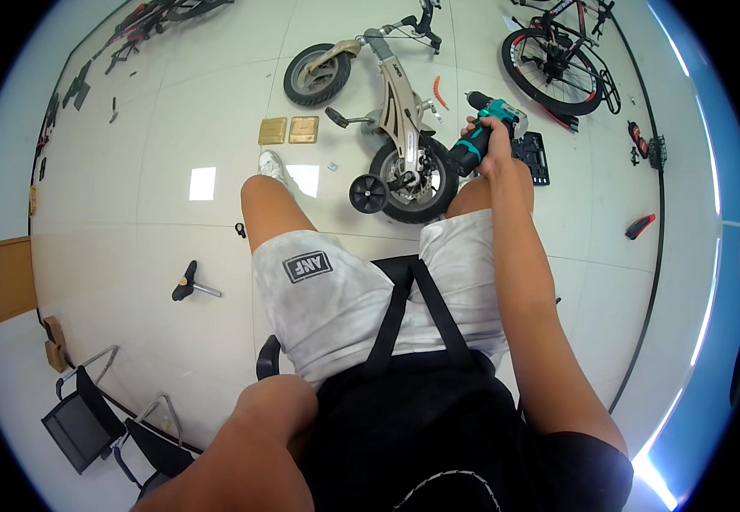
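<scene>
My right hand (495, 147) is wrapped round the grip of a teal and black cordless drill (491, 109), its chuck toward the upper left. The drill is held over my right knee, close to a small beige bicycle (400, 107) that lies tipped on the floor. The bicycle's rear wheel (428, 189) is nearest me, and a black training wheel (369, 194) sticks out beside it. My left arm (255, 427) bends at the lower left; its hand is out of sight.
A black tool case (533, 158) lies beyond my right knee. Two gold boxes (288, 130) and an orange curved piece (440, 92) are on the floor. A saddle with its post (189, 282) lies to the left, chairs (88, 418) at the lower left, another bicycle (553, 68) at the upper right.
</scene>
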The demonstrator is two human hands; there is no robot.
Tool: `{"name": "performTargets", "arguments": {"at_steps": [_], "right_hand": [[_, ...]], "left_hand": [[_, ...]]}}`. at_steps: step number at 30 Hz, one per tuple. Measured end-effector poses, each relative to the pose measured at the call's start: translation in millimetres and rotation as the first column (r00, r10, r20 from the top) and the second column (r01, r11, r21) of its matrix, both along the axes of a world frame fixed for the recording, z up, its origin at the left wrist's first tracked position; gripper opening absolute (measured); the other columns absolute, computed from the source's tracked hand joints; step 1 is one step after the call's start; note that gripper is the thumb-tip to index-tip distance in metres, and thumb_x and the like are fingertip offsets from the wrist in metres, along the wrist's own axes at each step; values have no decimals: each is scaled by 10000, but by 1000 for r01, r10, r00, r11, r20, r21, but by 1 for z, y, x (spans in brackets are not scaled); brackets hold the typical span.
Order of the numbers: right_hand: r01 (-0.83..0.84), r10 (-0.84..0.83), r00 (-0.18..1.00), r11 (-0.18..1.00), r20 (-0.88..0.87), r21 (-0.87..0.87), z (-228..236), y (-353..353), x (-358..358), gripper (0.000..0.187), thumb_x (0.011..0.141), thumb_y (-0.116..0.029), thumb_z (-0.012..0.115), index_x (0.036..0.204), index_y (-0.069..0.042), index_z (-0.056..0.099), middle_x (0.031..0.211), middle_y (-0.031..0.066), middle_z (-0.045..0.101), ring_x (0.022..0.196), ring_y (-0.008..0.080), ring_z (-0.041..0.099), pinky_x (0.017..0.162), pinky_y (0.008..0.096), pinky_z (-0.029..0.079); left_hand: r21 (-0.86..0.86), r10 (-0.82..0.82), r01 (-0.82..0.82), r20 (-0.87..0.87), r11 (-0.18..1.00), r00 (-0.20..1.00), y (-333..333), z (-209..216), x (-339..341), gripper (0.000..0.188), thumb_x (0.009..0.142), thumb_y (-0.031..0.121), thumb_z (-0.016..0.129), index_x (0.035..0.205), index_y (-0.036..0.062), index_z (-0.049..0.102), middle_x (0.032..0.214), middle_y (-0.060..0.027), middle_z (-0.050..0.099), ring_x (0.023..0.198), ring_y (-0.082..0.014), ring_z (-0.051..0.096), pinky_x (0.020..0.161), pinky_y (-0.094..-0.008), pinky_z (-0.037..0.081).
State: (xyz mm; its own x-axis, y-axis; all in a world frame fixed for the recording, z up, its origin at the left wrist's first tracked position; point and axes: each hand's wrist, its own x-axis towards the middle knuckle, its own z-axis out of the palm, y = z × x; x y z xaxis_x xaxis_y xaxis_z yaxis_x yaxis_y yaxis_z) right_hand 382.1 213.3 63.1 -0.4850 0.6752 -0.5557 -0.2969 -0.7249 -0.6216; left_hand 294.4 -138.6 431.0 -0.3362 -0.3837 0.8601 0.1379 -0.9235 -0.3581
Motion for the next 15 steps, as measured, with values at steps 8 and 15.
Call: {"name": "performTargets", "arguments": {"at_steps": [8,15], "right_hand": [[-78,79,996,996,-30,34,4,-28,-12,297,857,-200,572,1044,30,566,770,94,626,735,260,641,713,366,552],[-152,152,988,988,12,25,7,-49,-15,324,849,-204,570,1079,23,578,765,94,632,728,261,652,725,372,560]], "left_hand": [[95,241,-246,55,965,969,-7,8,3,302,738,-115,418,565,130,457,600,-18,435,538,-175,520,690,-370,547],[12,-222,222,61,975,973,-18,-16,-6,348,769,-112,449,547,155,439,581,-12,434,508,-186,528,638,-333,543]]}}
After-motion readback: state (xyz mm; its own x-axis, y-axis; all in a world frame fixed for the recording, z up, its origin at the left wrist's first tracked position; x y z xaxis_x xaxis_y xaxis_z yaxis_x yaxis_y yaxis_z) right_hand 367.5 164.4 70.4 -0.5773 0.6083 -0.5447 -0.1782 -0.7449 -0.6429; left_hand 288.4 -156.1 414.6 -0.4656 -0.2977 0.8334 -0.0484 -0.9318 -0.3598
